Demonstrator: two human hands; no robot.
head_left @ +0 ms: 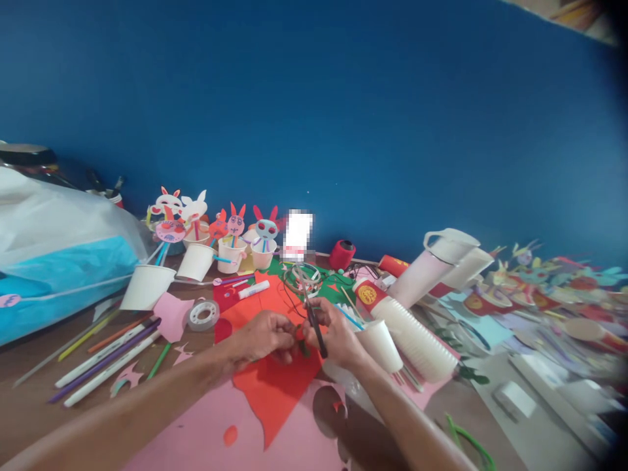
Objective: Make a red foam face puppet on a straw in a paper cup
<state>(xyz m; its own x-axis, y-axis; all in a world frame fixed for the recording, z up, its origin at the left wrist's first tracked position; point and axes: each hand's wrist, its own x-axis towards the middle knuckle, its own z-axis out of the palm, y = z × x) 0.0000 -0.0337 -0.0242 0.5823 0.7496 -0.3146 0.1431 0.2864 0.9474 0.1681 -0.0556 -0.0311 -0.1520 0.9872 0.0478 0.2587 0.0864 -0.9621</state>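
My left hand (267,335) is closed in a pinch, its fingertips at a small red and green piece (300,335); its exact shape is hidden by the fingers. Close beside it, my right hand (338,332) is wrapped round a pair of dark-handled scissors (316,327), blades pointing up and away from me. Both hands are over a torn-edged sheet of orange-red paper (275,392). Under that lies a pink sheet (196,432) with holes cut out of it.
White paper cups (147,288) with paper animal faces on sticks stand at the back left. A tape roll (203,315) and several pens (103,360) lie left. On the right are a stack of cups (417,337), a white jug (432,265) and a green pipe cleaner (471,441).
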